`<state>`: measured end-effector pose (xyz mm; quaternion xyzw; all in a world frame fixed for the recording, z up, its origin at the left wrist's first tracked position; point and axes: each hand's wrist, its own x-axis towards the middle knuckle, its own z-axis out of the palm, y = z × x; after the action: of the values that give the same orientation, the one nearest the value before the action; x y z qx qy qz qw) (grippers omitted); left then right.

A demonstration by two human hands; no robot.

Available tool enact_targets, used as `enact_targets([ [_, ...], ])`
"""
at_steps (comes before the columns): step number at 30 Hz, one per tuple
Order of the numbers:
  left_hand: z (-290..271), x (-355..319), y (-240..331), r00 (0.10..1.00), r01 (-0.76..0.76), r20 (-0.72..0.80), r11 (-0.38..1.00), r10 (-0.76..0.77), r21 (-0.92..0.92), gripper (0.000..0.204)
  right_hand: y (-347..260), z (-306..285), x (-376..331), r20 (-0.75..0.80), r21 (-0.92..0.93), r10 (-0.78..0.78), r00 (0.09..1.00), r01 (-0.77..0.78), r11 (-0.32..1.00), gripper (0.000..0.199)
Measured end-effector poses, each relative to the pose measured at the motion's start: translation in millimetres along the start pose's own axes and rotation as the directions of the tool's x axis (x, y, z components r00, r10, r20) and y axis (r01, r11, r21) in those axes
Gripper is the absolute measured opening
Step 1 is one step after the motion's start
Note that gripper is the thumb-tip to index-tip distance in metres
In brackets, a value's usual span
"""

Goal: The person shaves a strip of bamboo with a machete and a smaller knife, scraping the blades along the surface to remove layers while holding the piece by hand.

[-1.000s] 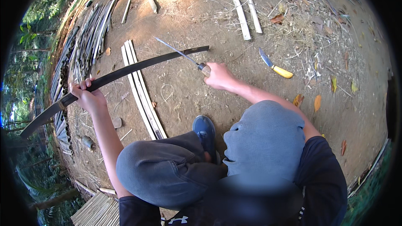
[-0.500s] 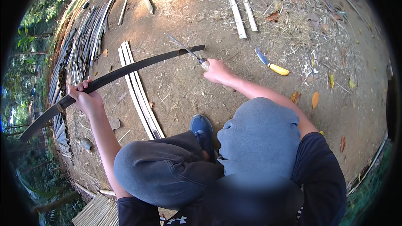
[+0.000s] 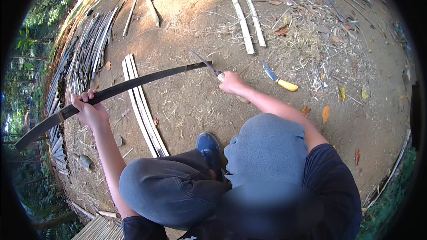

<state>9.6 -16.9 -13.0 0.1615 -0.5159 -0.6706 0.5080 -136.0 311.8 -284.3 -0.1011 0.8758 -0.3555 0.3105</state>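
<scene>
the long dark bamboo strip point(image 3: 133, 84) runs across the person's front, its long axis from lower left to upper right, rising slightly toward the right. the left hand point(image 3: 89, 111) is clenched around it well along the left part, fingers curled over the top edge, so a long tail of strip sticks out past that hand toward the left rim of the view. the right hand point(image 3: 231, 82) is clenched on the handle of a knife point(image 3: 207, 64), whose thin blade points up and left and meets the strip's right end just where the strip stops. so the working end lies by the right hand, and the left hand is well apart from it, holding the strip off the ground.

under the strip, a bundle of pale split bamboo slats point(image 3: 144, 111) lies on the dirt ground point(image 3: 187, 26), crossing the strip's line at a steep angle. a second knife with a yellow handle point(image 3: 280, 80) lies on the ground just right of the right hand, blade pointing up and left.

whether the blade is in the strip's end or only laid against it is too small to tell. the strip's far left end fades into the dark rim. the person's knees point(image 3: 173, 186) and blue shoe point(image 3: 209, 149) hide the ground beneath them.
</scene>
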Motion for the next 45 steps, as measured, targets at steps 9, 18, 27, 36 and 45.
enact_targets([
  [9, 7.2, -6.5, 3.1, 0.999, 0.003, 0.042, 1.000, -0.002, -0.028, 0.035, 7.1, 9.1, -10.3, 0.011, 0.080, -0.009, 1.000, 0.008, 0.997, 0.019],
  [18, 8.5, -5.5, 3.7, 1.000, 0.004, 0.017, 0.999, -0.004, -0.032, 0.034, 10.0, 13.2, -31.1, -0.030, 0.098, -0.002, 1.000, 0.005, 0.995, 0.018],
  [27, -5.0, 1.5, 4.4, 0.998, -0.020, 0.055, 1.000, 0.021, -0.010, 0.032, 26.8, 7.5, -25.8, -0.021, 0.069, 0.054, 0.998, -0.053, 0.996, 0.017],
  [36, 8.4, -3.2, 11.4, 0.998, 0.049, 0.042, 0.996, -0.046, -0.072, 0.028, 12.9, 3.7, -39.5, 0.008, 0.083, -0.046, 0.999, 0.046, 0.995, 0.019],
  [45, 2.4, -5.8, 15.1, 0.989, 0.121, 0.089, 0.991, -0.116, -0.057, 0.032, -63.5, -19.8, -77.0, 0.087, 0.026, -0.384, 0.919, 0.383, 0.923, 0.025],
])
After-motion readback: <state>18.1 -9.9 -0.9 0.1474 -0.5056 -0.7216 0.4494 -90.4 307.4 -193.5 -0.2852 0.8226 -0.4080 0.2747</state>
